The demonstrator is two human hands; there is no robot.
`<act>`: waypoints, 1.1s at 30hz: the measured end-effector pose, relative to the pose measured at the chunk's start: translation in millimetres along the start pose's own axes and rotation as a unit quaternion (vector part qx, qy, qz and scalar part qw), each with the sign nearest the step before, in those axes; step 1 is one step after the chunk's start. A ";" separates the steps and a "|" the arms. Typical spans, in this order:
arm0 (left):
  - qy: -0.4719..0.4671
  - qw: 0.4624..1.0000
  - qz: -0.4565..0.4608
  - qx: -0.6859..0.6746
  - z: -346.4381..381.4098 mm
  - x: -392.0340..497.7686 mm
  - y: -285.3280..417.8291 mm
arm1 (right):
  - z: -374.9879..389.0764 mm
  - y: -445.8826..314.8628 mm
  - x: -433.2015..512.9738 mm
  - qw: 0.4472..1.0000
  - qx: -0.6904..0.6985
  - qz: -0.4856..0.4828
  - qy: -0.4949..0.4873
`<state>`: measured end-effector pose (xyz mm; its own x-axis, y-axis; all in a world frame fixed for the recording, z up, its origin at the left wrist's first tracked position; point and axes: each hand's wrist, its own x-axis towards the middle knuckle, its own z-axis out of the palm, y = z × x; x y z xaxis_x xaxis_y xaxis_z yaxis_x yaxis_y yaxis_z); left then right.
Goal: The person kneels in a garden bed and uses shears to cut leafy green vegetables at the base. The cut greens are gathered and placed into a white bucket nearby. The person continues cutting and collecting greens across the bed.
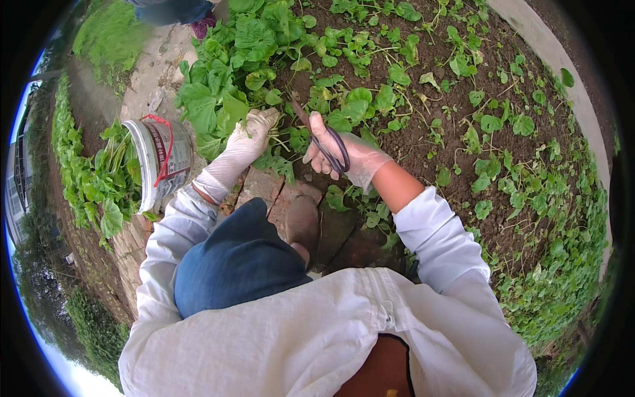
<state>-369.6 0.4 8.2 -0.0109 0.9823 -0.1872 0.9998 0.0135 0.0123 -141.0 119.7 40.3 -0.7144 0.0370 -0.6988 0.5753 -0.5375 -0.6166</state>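
Observation:
My left hand, in a thin whitish glove, is closed around the stems of a bunch of broad green leaves. Cut-looking pale stem ends stick out at its right side. My right hand, in a clear plastic glove, holds a pair of scissors with dark looped handles. The rusty blades point up and left, just right of my left hand, among low leafy plants. Whether the blades are apart is hard to tell.
A white plastic bucket with a red handle lies tilted at left, leafy stems spilling from its mouth. Brick paving lies under my shoe. Another person's leg shows at upper left. A concrete edging curves along the right.

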 end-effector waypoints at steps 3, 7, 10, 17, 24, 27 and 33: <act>0.048 0.998 0.019 0.031 8.3 17.0 -48.2 | 6.6 4.6 37.0 0.999 0.022 0.037 -0.031; 0.050 0.994 0.029 0.091 -6.0 45.0 -55.0 | -3.5 5.5 75.4 0.992 0.096 0.046 -0.069; 0.029 0.991 -0.018 0.133 -3.5 56.2 -58.5 | -13.6 -2.1 105.2 0.985 0.126 0.088 -0.076; -0.021 0.979 -0.064 0.195 6.9 71.9 -61.8 | -13.8 -19.1 117.2 0.995 0.085 0.052 -0.033; -0.099 0.950 -0.011 0.297 22.8 71.0 -32.6 | -17.7 -14.5 135.4 0.998 -0.032 0.045 -0.027; -0.196 0.946 -0.056 0.251 25.9 70.0 -38.6 | -21.7 -7.7 135.6 0.996 -0.089 0.020 -0.022; -0.143 0.982 -0.085 0.094 8.5 26.8 -52.0 | -25.0 4.9 98.5 0.988 -0.148 0.038 -0.038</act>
<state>-421.8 24.4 -5.8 -0.2005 0.8759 -0.4389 0.9690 0.1115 -0.2203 -198.6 141.8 -40.6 -0.6865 -0.0640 -0.7244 0.7112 -0.2667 -0.6504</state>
